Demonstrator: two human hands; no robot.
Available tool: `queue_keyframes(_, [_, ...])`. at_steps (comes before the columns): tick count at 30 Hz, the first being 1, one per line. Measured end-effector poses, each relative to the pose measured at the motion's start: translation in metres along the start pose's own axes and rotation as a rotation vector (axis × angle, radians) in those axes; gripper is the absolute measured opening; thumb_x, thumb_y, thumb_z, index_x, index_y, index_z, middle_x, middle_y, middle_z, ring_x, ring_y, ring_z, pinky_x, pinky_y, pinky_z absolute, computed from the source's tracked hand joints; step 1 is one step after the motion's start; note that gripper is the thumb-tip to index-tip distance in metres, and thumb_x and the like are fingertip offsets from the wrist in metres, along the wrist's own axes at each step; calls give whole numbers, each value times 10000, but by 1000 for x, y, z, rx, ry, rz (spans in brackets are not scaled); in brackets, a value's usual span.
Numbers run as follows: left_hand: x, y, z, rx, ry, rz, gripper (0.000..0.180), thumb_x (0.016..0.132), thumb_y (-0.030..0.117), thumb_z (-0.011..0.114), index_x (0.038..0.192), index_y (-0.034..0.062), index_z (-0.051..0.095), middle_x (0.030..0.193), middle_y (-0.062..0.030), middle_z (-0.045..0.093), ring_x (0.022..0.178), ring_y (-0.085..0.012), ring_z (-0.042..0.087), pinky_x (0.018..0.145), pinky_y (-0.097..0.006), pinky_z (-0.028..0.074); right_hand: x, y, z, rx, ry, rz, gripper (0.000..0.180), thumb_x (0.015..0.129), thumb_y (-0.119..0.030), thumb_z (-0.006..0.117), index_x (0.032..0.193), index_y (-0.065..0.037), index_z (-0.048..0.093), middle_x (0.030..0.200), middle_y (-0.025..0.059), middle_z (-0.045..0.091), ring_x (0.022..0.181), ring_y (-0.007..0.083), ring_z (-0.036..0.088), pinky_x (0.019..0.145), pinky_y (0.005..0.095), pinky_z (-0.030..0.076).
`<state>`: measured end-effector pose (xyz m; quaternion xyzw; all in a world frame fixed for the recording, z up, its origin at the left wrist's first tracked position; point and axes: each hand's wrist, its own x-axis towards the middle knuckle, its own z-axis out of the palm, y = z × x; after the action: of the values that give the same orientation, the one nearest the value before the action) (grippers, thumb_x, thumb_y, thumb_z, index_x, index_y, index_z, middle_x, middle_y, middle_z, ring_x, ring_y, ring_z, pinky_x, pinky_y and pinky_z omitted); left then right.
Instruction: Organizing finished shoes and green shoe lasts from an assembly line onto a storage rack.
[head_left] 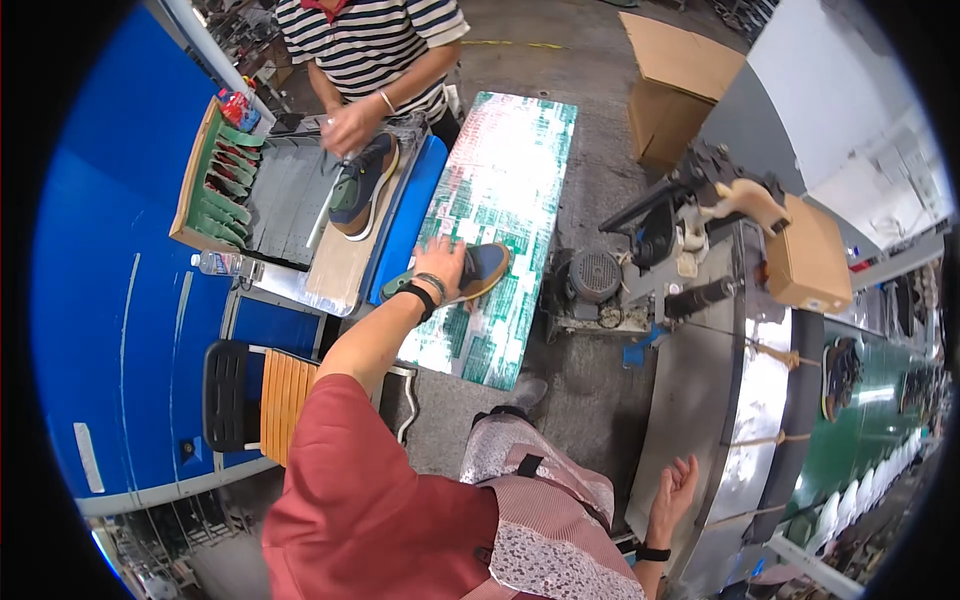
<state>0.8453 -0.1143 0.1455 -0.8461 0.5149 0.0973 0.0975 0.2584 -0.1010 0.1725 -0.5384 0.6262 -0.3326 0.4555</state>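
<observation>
My left hand (440,268) is on a dark blue and green shoe (487,268) with a tan sole, its fingers wrapped over the middle of it. The shoe lies on a table covered in green and white print (500,170), and my hand hides its middle part. Low at the right, my right hand (675,492) is held in the air beside a metal-edged bench, fingers apart and nothing in them. Across from me, a person in a striped shirt has both hands (350,128) at a similar shoe (365,190) standing on a board, near its laces.
A bin (290,190) with green and red pieces stands at the left, a plastic bottle (218,263) by its corner. Behind it rises a blue wall (130,200). Right of the table is a machine with a motor (595,275). Cardboard boxes (805,260) and a green conveyor (850,430) carrying shoes stand farther right.
</observation>
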Motion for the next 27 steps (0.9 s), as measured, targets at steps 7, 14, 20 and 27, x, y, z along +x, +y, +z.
queue_keyframes(7, [-4, -14, 4, 41, -229, -126, 749, 657, 439, 854, 1193, 6, 560, 1017, -169, 727, 970, -327, 713, 825, -431, 575, 40, 30, -11, 9, -96, 187, 592, 952, -185, 642, 1474, -29, 411, 1225, 140, 615, 1001, 168, 613, 852, 303, 519])
queue_keyframes(14, [-77, 183, -80, -207, -218, 289, 643, 687, 454, 828, 1091, 20, 580, 970, -183, 708, 898, -357, 700, 746, -470, 562, 123, 32, 15, 441, -539, 802, 556, 1035, -420, 495, 1446, -56, 411, 1264, 194, 624, 1157, 319, 621, 934, 510, 528])
queue_keyframes(20, [-93, 361, -117, -303, 336, 958, 621, 695, 164, 732, 1295, 109, 577, 1339, -139, 586, 1332, -281, 516, 1091, -473, 405, 191, -103, -23, 1103, -966, 1014, 633, 998, -590, 493, 1354, -73, 584, 1236, 100, 673, 1117, 215, 654, 982, 323, 527])
queue_keyframes(27, [-85, 454, -135, -512, 469, 612, 921, 637, 2, 727, 1493, 81, 396, 1449, -240, 426, 1413, -429, 369, 1124, -522, 364, 276, -107, -83, 526, -564, -62, 839, 826, -231, 643, 1551, 5, 292, 1445, 186, 495, 1243, 236, 561, 1045, 315, 447])
